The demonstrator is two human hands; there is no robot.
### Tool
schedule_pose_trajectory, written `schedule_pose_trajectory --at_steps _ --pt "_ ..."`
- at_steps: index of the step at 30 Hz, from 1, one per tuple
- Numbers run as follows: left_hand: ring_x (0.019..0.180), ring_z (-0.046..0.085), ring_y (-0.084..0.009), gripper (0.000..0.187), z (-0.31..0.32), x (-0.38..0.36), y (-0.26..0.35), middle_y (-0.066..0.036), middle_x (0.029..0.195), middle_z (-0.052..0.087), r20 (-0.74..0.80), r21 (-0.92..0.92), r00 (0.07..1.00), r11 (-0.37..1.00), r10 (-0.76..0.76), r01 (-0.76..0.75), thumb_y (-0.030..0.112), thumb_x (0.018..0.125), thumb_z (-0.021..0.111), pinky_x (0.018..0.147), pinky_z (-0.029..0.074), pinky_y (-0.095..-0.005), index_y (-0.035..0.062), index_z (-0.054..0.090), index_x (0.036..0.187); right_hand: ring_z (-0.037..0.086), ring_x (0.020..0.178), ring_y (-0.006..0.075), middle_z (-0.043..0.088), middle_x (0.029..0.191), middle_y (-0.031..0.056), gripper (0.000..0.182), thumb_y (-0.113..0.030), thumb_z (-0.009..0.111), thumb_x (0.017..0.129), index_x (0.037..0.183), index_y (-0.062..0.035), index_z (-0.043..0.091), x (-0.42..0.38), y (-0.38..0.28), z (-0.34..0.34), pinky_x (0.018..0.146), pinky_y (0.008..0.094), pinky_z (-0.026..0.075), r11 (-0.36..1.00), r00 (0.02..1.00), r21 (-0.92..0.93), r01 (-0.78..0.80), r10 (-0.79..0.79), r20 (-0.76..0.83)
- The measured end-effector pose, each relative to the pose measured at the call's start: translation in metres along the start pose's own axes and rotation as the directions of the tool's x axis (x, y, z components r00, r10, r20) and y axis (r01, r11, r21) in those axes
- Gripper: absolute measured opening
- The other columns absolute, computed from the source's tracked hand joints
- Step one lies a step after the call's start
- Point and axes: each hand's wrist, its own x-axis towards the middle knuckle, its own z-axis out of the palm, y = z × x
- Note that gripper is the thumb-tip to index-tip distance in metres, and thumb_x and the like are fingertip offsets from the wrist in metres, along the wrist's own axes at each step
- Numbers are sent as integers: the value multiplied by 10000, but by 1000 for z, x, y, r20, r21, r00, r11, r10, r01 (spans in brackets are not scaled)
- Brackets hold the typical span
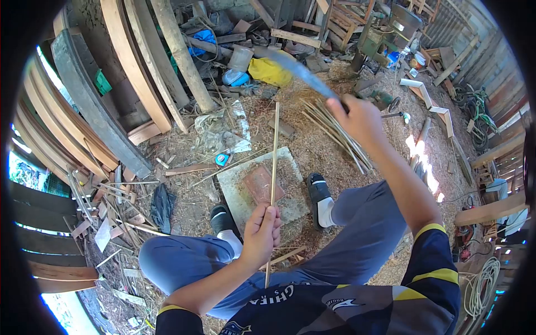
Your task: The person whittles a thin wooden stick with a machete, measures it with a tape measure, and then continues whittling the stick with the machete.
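Observation:
My left hand is closed round a thin wooden stick, which points away from me, its lower end near my shirt. Raised at the right, my right hand grips a machete. The long blade reaches up and to the left, its far end blurred, well apart from the stick. Below the stick, a reddish-brown block lies on a pale flat slab between my feet. Beyond the slab, a bundle of thin sticks rests on the ground under my right hand.
A blue tape measure lies left of the slab, near crumpled clear plastic. Long planks lean at the left above scattered wood offcuts. A yellow sack and a machine stand farther back. Coiled cable lies at the right.

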Motion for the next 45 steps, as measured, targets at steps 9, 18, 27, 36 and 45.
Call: schedule_pose_trajectory --at_steps 9,18,27,36,45 --pt "517 333 -21 230 6 2 -1 60 725 409 0 -8 1000 1000 -17 17 305 1097 474 434 278 -201 118 524 973 597 503 260 564 578 58 475 -556 749 811 701 -125 583 -67 -53 -12 480 390 459 774 768 197 601 -628 123" --pt "483 287 -40 237 5 9 -4 58 688 351 -77 19 997 999 -27 29 300 1103 448 423 306 -237 111 492 967 606 513 287 542 566 65 529 -604 691 845 697 -108 579 -35 -36 -1 479 424 452 809 798 100 579 -588 130" --pt "515 346 -19 225 -6 5 -3 59 716 418 -22 -21 1000 1000 -18 17 287 1098 465 425 292 -206 113 522 966 660 602 330 652 646 110 544 -593 632 914 739 -79 649 -36 -11 -18 555 437 502 966 976 142 217 -214 -41" --pt "523 350 -13 217 13 6 9 60 720 403 -66 52 998 998 -20 24 295 1097 471 436 302 -190 117 528 986 571 467 250 518 539 30 537 -621 745 784 683 -135 541 -38 -31 3 441 379 418 734 733 131 666 -677 66" --pt "482 307 -14 232 4 13 -2 66 686 378 -87 33 996 999 15 -12 288 1103 449 399 243 -202 115 510 961 577 442 256 534 515 45 555 -646 672 845 670 -130 566 -58 -50 14 425 394 443 756 753 101 647 -654 66"
